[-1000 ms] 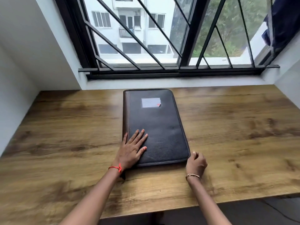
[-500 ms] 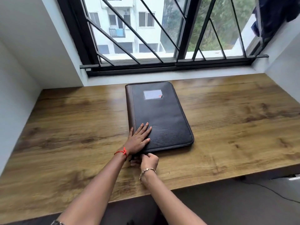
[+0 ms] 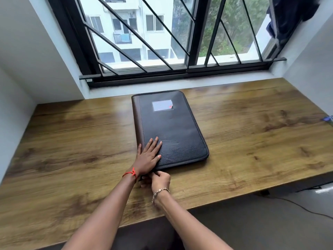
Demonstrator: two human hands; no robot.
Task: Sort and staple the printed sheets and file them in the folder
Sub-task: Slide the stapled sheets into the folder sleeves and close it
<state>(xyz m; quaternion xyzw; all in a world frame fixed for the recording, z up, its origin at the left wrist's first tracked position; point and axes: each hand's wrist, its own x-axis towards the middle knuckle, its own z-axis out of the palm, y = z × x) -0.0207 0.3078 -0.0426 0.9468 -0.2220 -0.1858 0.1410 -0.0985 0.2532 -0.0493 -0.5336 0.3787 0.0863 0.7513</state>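
Observation:
A closed black leather folder [image 3: 173, 127] with a brown spine and a small white label lies on the wooden desk [image 3: 252, 138], its long side pointing toward the window. My left hand [image 3: 148, 156] rests flat, fingers spread, on the folder's near left corner. My right hand [image 3: 159, 180] sits just below that corner, fingers pinched at the folder's near edge where the zip runs; the pull itself is hidden. No printed sheets or stapler are in view.
A barred window [image 3: 171, 42] stands behind the desk, white walls close it in on both sides. A small blue object [image 3: 328, 118] shows at the desk's right edge. A dark cable [image 3: 297, 204] runs on the floor below the near edge.
My right hand slid left along the folder's near edge, from its near right corner to the near left corner. My left hand stayed flat on the cover.

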